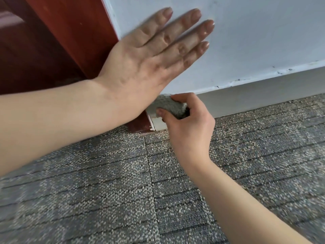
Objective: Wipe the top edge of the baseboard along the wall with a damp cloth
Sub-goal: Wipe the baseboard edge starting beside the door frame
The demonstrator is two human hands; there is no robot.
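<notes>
Right now the cloth (171, 106), a grey nubby wad, sits on the top edge of the baseboard (255, 92) at its left end, just beside the door frame (73, 32). Right hand (186, 124) pinches it, thumb on the near face, fingers curled over the top and the far side. Baseboard is a pale strip where wall (246, 41) meets carpet (123, 191); long axis runs from the cloth rightward and up across the view, so all the unwiped length lies to the right of the hand. Judgement: wipe is at its start, next move is a slide right along that edge, keeping the cloth pressed on the lip. Left hand (149, 55) is spread flat with fingers straight against the wall above the cloth, looks like bracing; blurred, so contact not certain. Right hand is the nearer one, already on the cloth.
</notes>
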